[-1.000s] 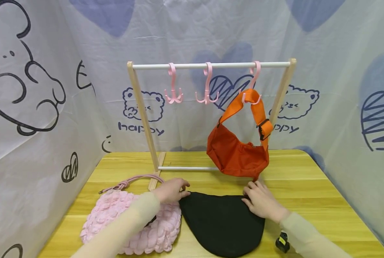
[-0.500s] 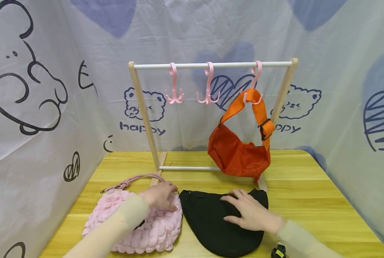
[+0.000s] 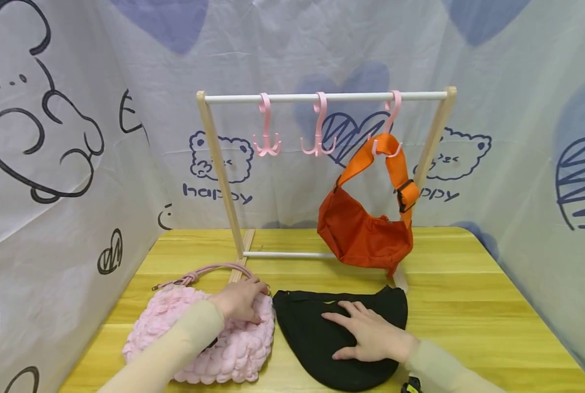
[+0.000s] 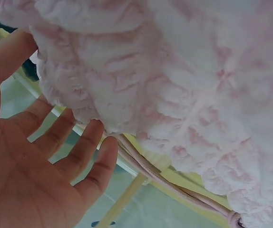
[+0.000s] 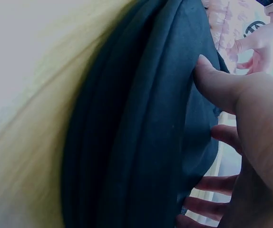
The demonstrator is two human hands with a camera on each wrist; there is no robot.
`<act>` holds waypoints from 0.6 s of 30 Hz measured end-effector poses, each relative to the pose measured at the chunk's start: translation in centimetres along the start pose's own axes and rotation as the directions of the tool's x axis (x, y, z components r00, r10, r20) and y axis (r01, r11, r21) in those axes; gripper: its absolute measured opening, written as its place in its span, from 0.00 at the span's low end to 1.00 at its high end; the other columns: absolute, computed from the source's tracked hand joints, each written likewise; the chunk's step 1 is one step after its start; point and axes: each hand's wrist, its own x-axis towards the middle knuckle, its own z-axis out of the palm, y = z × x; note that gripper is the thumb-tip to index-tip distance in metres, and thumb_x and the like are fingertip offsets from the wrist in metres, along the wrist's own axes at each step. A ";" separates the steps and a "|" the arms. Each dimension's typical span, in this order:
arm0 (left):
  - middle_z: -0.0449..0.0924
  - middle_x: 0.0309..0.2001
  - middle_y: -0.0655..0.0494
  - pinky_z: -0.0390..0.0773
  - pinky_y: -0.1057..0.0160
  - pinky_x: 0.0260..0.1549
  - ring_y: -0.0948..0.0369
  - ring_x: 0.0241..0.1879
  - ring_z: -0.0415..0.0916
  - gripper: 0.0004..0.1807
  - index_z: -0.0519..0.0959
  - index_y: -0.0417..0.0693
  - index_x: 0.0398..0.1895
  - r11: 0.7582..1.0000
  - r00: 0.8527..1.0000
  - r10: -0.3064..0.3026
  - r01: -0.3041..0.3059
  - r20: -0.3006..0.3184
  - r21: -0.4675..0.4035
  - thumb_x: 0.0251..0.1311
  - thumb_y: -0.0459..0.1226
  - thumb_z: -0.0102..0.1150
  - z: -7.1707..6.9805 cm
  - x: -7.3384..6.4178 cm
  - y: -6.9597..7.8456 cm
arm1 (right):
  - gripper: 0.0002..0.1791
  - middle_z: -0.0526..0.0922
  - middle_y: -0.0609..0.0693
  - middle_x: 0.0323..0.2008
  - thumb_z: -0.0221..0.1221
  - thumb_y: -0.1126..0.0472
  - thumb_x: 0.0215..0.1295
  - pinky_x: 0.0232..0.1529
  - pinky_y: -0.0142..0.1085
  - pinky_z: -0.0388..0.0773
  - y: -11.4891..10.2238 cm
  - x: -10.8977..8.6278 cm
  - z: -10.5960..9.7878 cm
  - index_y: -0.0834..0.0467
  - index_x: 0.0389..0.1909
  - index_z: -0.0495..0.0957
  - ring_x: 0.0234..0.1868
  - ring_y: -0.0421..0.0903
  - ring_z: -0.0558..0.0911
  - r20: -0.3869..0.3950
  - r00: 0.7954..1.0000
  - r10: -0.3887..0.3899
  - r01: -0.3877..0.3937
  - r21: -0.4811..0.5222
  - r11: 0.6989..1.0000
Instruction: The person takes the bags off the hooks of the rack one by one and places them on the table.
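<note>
A puffy pink handbag [image 3: 238, 349] lies on the table at the left. My left hand [image 3: 239, 299] rests at its upper right edge; in the left wrist view the fingers [image 4: 90, 142] are spread and loosely bent along the bag's rim. Beside it, to the right, a black half-moon bag [image 3: 317, 344] lies flat. My right hand [image 3: 371, 330] rests on that bag with its fingers spread over the fabric. The right wrist view has the thumb [image 5: 217, 85] on the black cloth, its fingertips along the far edge.
Behind the bags stands a wooden rack with a white rail [image 3: 292, 98]. Pink hooks [image 3: 318, 131] hang from it, and an orange shoulder bag [image 3: 366, 232] hangs by its strap from the right one. The pink bag's cord handle [image 3: 209, 268] lies toward the rack.
My left hand has left the black bag's corner and moved left onto the pink bag. My right hand has slid from the black bag's upper right corner toward its middle, fingers spreading.
</note>
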 end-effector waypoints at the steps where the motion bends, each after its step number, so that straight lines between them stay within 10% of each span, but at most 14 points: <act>1: 0.78 0.52 0.50 0.76 0.43 0.57 0.45 0.57 0.76 0.29 0.79 0.47 0.52 1.000 1.000 0.001 -0.001 -0.001 -0.004 0.45 0.41 0.80 0.0 -0.1 -0.1 | 0.44 0.61 0.64 0.74 0.63 0.32 0.61 0.62 0.68 0.69 0.0 0.1 0.0 0.41 0.76 0.62 0.72 0.69 0.64 0.001 1.000 -0.001 0.001 -0.004 1.000; 18: 0.78 0.46 0.53 0.77 0.46 0.52 0.50 0.50 0.76 0.27 0.77 0.50 0.45 1.000 0.999 -0.012 0.013 -0.041 0.027 0.43 0.43 0.82 -0.2 -1.3 -1.8 | 0.44 0.64 0.62 0.73 0.64 0.33 0.60 0.61 0.65 0.71 -1.5 1.6 0.3 0.41 0.75 0.63 0.71 0.66 0.66 0.010 1.000 -0.029 0.029 -0.047 0.998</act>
